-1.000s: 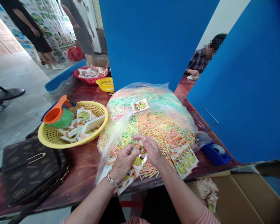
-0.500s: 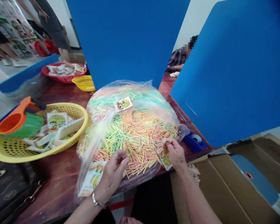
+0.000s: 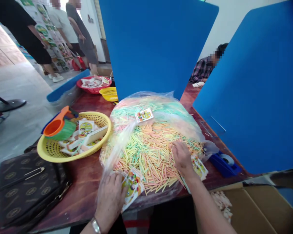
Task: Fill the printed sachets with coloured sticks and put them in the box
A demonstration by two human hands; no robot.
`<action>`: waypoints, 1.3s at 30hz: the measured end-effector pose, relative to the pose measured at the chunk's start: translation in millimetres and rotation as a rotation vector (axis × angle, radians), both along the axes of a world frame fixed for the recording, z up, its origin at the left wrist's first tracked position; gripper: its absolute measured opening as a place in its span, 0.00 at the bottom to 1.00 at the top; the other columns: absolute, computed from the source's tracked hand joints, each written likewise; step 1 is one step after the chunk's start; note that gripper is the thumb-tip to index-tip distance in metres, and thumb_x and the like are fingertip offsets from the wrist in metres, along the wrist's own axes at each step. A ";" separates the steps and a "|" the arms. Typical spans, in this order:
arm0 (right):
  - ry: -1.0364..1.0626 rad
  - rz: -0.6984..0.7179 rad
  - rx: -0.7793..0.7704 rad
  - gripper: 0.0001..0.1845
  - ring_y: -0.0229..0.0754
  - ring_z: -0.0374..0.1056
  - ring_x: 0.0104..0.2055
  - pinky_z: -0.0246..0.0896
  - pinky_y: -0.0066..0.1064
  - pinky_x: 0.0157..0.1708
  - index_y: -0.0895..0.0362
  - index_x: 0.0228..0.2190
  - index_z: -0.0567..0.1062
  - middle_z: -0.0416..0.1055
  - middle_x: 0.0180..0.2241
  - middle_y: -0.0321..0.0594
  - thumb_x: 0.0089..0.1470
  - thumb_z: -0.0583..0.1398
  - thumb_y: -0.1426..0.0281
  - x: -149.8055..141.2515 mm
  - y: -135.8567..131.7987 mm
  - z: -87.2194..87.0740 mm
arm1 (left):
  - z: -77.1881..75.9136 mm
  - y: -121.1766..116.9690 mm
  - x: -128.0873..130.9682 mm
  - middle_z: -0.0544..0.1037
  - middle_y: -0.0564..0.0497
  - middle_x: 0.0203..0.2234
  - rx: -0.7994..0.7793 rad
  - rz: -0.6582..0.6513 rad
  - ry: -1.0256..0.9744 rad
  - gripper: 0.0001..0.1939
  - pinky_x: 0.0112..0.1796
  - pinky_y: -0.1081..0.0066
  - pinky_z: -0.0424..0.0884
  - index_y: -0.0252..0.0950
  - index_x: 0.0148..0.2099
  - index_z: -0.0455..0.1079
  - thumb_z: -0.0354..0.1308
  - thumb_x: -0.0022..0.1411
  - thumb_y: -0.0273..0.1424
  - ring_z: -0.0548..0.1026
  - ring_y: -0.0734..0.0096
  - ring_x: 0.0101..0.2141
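Under and just beside the left hand point(image 3: 111, 196), a fan of flat, glossy white paper packets with colourful cartoon print point(image 3: 132, 187), overlapping at the near left edge of a bulging clear plastic bag point(image 3: 123, 143). Left fingers close together, laid palm down over the packets' left side; impossible to tell whether pinching any. Heaped in the open bag, thin pastel sticks in green, yellow, orange and pink point(image 3: 148, 156). Over the right part of the heap, the right hand point(image 3: 182, 157), fingers curled inward, tips partly hidden; impossible to tell whether gripping anything. Beside the right wrist, a second group of printed packets point(image 3: 200, 167). Farther back, on top of the bag, a single white printed packet point(image 3: 144, 115).

To the left on the dark red wooden bench point(image 3: 83, 182), a round yellow perforated plastic basket point(image 3: 48, 151) with more packets, plus an orange plastic scoop point(image 3: 54, 126) and a green one. Nearer, a dark brown patterned handbag point(image 3: 29, 188). To the right, a blue tape dispenser point(image 3: 226, 167). Behind the bag, a tall blue panel point(image 3: 158, 48).
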State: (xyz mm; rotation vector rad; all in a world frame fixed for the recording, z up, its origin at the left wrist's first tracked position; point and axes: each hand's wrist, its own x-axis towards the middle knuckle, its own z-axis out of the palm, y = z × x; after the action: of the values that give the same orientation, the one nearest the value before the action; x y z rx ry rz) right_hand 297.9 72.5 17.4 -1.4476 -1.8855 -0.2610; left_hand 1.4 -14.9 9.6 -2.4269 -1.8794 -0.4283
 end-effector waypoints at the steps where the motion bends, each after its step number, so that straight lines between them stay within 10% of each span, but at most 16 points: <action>1: -0.030 0.061 -0.039 0.14 0.43 0.61 0.43 0.55 0.36 0.47 0.60 0.41 0.68 0.69 0.39 0.46 0.58 0.46 0.73 -15.4 15.0 9.0 | 1.0 1.8 2.0 0.72 0.45 0.31 -0.021 0.021 0.012 0.07 0.39 0.60 0.64 0.35 0.36 0.67 0.53 0.55 0.31 0.68 0.58 0.35; 9: -0.434 0.114 -0.299 0.13 0.47 0.58 0.45 0.54 0.36 0.44 0.64 0.39 0.71 0.68 0.41 0.52 0.54 0.49 0.78 -96.5 110.3 33.6 | 2.1 16.8 -0.2 0.75 0.50 0.29 -0.110 -0.038 -0.075 0.08 0.35 0.67 0.62 0.38 0.37 0.66 0.47 0.58 0.24 0.71 0.65 0.32; 17: -0.495 0.035 -0.371 0.15 0.52 0.59 0.46 0.54 0.41 0.42 0.68 0.40 0.71 0.67 0.42 0.59 0.52 0.50 0.77 -120.6 110.0 31.7 | 12.6 14.0 8.1 0.72 0.47 0.29 -0.078 -0.037 -0.026 0.10 0.38 0.63 0.61 0.36 0.32 0.66 0.45 0.58 0.23 0.68 0.62 0.34; 23: -0.416 0.001 -0.405 0.16 0.50 0.60 0.46 0.52 0.39 0.44 0.66 0.42 0.70 0.68 0.43 0.56 0.54 0.48 0.78 -114.6 111.9 27.2 | 9.4 14.6 7.9 0.71 0.52 0.24 -0.193 0.003 -0.408 0.10 0.31 0.72 0.63 0.37 0.31 0.62 0.41 0.60 0.26 0.68 0.71 0.27; 34: -0.002 -0.012 -0.361 0.14 0.44 0.60 0.45 0.53 0.34 0.44 0.57 0.39 0.73 0.70 0.40 0.43 0.57 0.49 0.69 -78.6 93.2 26.9 | 12.5 23.5 14.7 0.63 0.58 0.19 -0.368 0.061 -0.826 0.10 0.25 0.77 0.58 0.38 0.28 0.62 0.47 0.58 0.37 0.61 0.76 0.23; 39: 0.828 0.345 -0.400 0.14 0.36 0.66 0.31 0.59 0.29 0.35 0.59 0.32 0.70 0.71 0.27 0.36 0.57 0.48 0.65 -86.4 62.3 30.9 | 19.5 30.5 24.0 0.65 0.57 0.22 -0.411 0.043 -1.030 0.10 0.27 0.78 0.60 0.37 0.28 0.64 0.48 0.58 0.37 0.62 0.76 0.25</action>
State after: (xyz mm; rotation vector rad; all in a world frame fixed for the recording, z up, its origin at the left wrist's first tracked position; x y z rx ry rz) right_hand 211.5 134.9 48.3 -1.1630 -1.4699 0.8041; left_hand 25.3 15.6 29.1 -2.6276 -2.5337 -1.7008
